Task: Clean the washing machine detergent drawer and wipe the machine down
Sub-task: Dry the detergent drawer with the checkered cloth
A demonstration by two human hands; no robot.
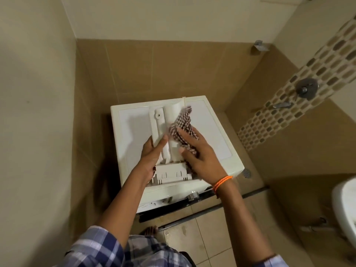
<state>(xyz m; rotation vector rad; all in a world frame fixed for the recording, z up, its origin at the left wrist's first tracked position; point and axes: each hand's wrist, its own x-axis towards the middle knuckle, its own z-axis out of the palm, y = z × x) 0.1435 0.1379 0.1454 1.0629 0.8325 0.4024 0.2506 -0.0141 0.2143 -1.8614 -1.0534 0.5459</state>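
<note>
You wipe the detergent drawer (165, 132) over the washing machine (215, 132), out of its slot.

Your left hand (152, 157) grips the drawer's near left edge, thumb curled over the top, which steadies it; your right hand (198, 151) holds the checked cloth (184, 124) bunched under its fingers and presses it against the drawer's right side; the drawer lies lengthwise above the machine's top, probably so drips land there; whether it touches the top you cannot tell.
</note>
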